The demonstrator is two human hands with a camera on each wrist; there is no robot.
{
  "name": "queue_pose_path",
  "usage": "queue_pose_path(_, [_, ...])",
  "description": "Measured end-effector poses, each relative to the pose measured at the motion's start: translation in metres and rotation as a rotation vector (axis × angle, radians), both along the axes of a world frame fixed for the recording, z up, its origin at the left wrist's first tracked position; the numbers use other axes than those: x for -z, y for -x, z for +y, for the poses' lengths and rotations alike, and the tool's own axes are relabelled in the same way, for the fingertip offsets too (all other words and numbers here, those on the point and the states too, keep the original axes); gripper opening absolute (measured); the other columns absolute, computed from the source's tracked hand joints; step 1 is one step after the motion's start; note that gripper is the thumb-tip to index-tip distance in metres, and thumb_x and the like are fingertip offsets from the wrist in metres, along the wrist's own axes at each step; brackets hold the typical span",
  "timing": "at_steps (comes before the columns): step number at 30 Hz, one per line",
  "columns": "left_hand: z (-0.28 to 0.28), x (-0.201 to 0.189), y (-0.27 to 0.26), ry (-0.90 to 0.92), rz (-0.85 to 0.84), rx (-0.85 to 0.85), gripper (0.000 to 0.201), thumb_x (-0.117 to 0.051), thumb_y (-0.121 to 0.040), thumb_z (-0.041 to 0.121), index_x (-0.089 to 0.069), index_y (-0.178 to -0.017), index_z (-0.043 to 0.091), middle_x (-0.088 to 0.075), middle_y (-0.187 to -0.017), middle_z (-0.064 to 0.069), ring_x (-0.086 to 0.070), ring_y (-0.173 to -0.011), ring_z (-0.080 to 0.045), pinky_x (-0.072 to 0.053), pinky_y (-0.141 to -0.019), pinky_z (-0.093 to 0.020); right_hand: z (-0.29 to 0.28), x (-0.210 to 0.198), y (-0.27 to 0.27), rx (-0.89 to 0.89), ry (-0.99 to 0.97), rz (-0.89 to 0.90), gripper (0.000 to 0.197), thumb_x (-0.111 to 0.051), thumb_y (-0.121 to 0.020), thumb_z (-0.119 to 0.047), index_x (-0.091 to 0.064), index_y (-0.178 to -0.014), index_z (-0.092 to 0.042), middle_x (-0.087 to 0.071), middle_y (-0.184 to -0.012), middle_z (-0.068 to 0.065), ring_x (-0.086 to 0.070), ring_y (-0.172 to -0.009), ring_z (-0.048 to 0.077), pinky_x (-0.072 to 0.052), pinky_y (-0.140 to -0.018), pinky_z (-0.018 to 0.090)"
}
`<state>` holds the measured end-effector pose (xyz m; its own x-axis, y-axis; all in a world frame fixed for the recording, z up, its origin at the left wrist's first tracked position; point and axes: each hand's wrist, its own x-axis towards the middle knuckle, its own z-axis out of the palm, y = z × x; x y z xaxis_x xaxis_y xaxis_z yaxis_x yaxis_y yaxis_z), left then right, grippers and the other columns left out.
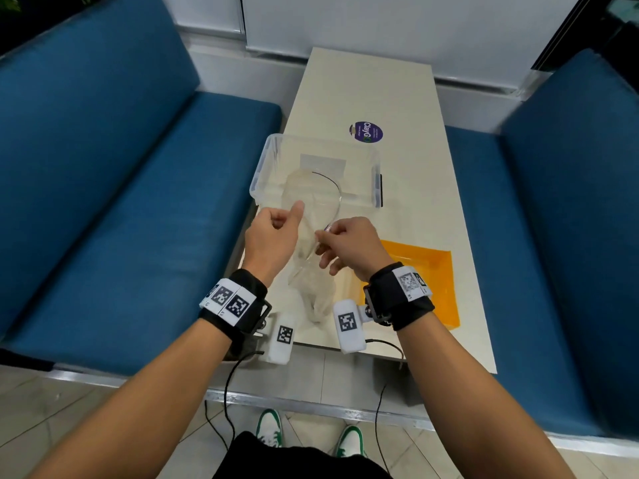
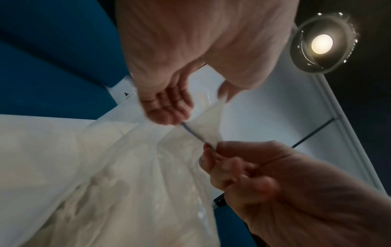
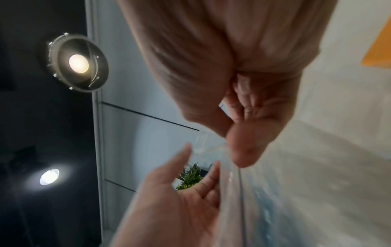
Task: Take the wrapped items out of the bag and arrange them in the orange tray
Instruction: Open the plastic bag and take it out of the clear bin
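above the bench (image 1: pixel 415 209) my left hand (image 1: pixel 273 236) and right hand (image 1: pixel 349 243) pinch the bag (image 1: pixel 311 271) at its zip mouth, fingers curled; film feels thin, limp, slippery; grip the stiffer rim.

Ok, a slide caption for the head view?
Both hands pinch open a clear zip bag between plastic bin and orange tray.

Cream table (image 1: pixel 377 98) between two blue upholstered benches (image 1: pixel 103 202), white panelled wall (image 1: pixel 380 25) behind, pale tiled floor (image 1: pixel 86 402), round recessed ceiling light (image 2: pixel 322 44) glowing overhead
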<state>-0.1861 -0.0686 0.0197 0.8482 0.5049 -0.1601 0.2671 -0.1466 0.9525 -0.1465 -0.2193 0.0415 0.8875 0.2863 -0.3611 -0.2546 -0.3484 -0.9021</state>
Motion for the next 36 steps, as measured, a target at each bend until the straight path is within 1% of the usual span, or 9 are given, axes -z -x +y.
queue_pose_path(2, [-0.001, 0.003, 0.005, -0.03, 0.114, 0.106, 0.041, -0.07, -0.089, 0.057, -0.07, -0.087, 0.017, -0.072, -0.078, 0.002, -0.065, -0.067, -0.015, -0.057, -0.066, -0.035, 0.0, 0.0, 0.002, 0.034, -0.039, -0.043, 0.018, -0.064, -0.097, -0.009, -0.061, -0.083, 0.001, -0.068, -0.073, 0.021, -0.067, -0.055, 0.03, -0.052, -0.047, 0.032])
queue_pose_path(6, [0.003, 0.011, 0.005, 0.069, 0.051, 0.055, 0.017, -0.069, -0.095, 0.015, -0.07, -0.082, 0.005, -0.072, -0.071, -0.006, -0.071, -0.065, -0.02, -0.056, -0.061, -0.031, -0.003, 0.005, 0.001, 0.101, -0.027, -0.094, 0.014, -0.061, -0.098, -0.005, -0.059, -0.085, -0.001, -0.067, -0.077, 0.023, -0.065, -0.054, 0.027, -0.053, -0.044, 0.033])
queue_pose_path(13, [0.028, 0.006, 0.007, 1.201, -0.098, -0.132, 0.026, -0.034, -0.11, 0.003, -0.058, -0.112, -0.005, -0.073, -0.096, -0.021, -0.077, -0.085, -0.03, -0.06, -0.087, -0.045, -0.02, 0.026, -0.005, 0.292, -0.1, -0.032, 0.013, -0.059, -0.099, -0.003, -0.058, -0.086, -0.002, -0.068, -0.081, 0.023, -0.071, -0.06, 0.028, -0.057, -0.049, 0.037])
queue_pose_path(16, [0.036, 0.009, 0.01, 1.507, -0.055, -0.277, 0.024, -0.033, -0.103, -0.006, -0.056, -0.099, 0.001, -0.056, -0.079, -0.011, -0.059, -0.066, -0.025, -0.06, -0.072, -0.047, -0.027, 0.033, -0.008, 0.37, -0.365, 0.158, 0.013, -0.056, -0.1, -0.002, -0.058, -0.087, -0.001, -0.067, -0.082, 0.022, -0.071, -0.068, 0.031, -0.061, -0.058, 0.041])
queue_pose_path(21, [0.038, 0.025, 0.017, 1.167, 0.117, -0.042, 0.026, -0.06, -0.096, 0.03, -0.046, -0.08, 0.015, -0.024, -0.069, 0.001, -0.017, -0.06, -0.016, -0.028, -0.051, -0.027, -0.032, 0.04, -0.01, 0.396, -0.679, 0.565, 0.026, -0.047, -0.106, -0.016, -0.059, -0.085, -0.009, -0.075, -0.098, 0.014, -0.074, -0.087, 0.027, -0.056, -0.084, 0.04])
queue_pose_path(25, [0.037, 0.028, 0.012, 0.995, 0.183, -0.029, 0.043, -0.069, -0.092, 0.043, -0.041, -0.066, 0.023, -0.024, -0.061, 0.006, -0.012, -0.056, -0.014, -0.022, -0.045, -0.024, -0.026, 0.048, -0.01, 0.473, -0.677, 0.466, 0.015, -0.051, -0.105, -0.018, -0.054, -0.094, -0.008, -0.058, -0.071, 0.012, -0.068, -0.067, 0.028, -0.058, -0.076, 0.044])
queue_pose_path(29, [0.045, 0.03, 0.006, 1.105, 0.24, -0.087, 0.041, -0.063, -0.087, 0.036, -0.029, -0.064, 0.027, -0.012, -0.07, 0.01, -0.007, -0.065, -0.014, -0.016, -0.064, -0.025, -0.021, 0.05, -0.01, 0.411, -0.658, 0.409, 0.03, -0.051, -0.105, -0.036, -0.057, -0.092, -0.01, -0.034, -0.059, 0.003, -0.036, -0.052, 0.018, -0.05, -0.056, 0.032])
queue_pose_path(33, [0.053, 0.03, 0.002, 1.231, 0.233, -0.153, 0.024, -0.055, -0.088, 0.023, -0.04, -0.07, 0.022, -0.027, -0.061, 0.011, -0.027, -0.048, -0.009, -0.032, -0.048, -0.02, -0.019, 0.05, -0.007, 0.407, -0.661, 0.491, 0.038, -0.053, -0.099, -0.024, -0.042, -0.063, -0.018, -0.027, -0.052, -0.004, -0.017, -0.044, 0.013, -0.026, -0.043, 0.022])
queue_pose_path(36, [0.048, 0.029, 0.002, 0.808, 0.187, -0.159, 0.007, -0.054, -0.088, 0.013, -0.059, -0.094, 0.014, -0.055, -0.076, -0.001, -0.047, -0.048, -0.015, -0.037, -0.044, -0.021, -0.018, 0.046, -0.006, 0.461, -0.559, 0.386, 0.029, -0.058, -0.094, -0.025, -0.042, -0.07, -0.022, -0.031, -0.056, -0.008, -0.017, -0.041, 0.01, -0.02, -0.037, 0.02])
